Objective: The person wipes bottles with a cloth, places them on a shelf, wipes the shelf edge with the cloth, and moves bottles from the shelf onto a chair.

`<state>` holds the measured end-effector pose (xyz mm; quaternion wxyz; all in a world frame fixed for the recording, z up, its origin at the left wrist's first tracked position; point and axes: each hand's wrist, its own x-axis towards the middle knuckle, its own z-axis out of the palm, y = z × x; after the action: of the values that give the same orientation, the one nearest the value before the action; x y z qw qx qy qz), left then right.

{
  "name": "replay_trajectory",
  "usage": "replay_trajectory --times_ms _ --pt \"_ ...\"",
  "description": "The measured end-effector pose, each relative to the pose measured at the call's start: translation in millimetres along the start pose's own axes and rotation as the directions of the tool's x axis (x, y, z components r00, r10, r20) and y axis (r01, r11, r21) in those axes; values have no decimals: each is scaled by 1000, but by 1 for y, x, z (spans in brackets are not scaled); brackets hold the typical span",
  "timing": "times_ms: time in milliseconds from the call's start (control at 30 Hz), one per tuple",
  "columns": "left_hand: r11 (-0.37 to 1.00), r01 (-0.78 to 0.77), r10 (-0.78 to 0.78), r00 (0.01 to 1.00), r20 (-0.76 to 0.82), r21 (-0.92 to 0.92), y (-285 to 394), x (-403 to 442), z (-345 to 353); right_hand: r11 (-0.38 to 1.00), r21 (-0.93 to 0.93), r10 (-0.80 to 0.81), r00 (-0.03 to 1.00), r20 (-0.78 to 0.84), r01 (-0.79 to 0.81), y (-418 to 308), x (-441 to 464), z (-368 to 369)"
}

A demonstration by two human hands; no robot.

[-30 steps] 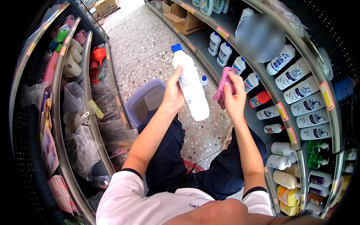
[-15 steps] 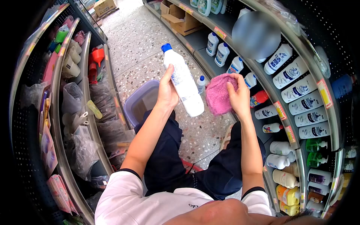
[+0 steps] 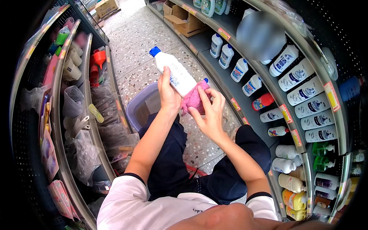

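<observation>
My left hand (image 3: 169,92) is closed around a white bottle (image 3: 174,73) with a blue cap, which tilts with its cap toward the upper left. Printed text runs along the bottle's side. In my right hand (image 3: 210,112) is a pink cloth (image 3: 194,99), pressed over the bottle's bottom end and covering it. A second blue cap shows just past the cloth; the rest of that small bottle is hidden behind it. Below my hands a purple basin (image 3: 132,109) stands on the floor, partly covered by my left forearm and knee.
Shelves on the right hold rows of white bottles (image 3: 301,78), a red bottle (image 3: 263,102) and green pump bottles (image 3: 322,163). On the left shelves are plastic bags (image 3: 74,100), a red funnel (image 3: 100,57) and cups (image 3: 71,69). An open cardboard box (image 3: 186,23) sits at the far right shelf.
My right hand has brought the pink cloth leftward onto the bottle's bottom end. The bottle has shifted slightly left and tilted further over.
</observation>
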<state>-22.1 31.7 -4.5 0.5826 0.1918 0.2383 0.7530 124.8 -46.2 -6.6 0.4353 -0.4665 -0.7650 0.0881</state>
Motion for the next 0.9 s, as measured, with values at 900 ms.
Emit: replay_trajectory --times_ms 900 --pt "998 49 -19 821 571 -38 -2 -13 13 -497 650 453 467 759 -575 22 8 10"
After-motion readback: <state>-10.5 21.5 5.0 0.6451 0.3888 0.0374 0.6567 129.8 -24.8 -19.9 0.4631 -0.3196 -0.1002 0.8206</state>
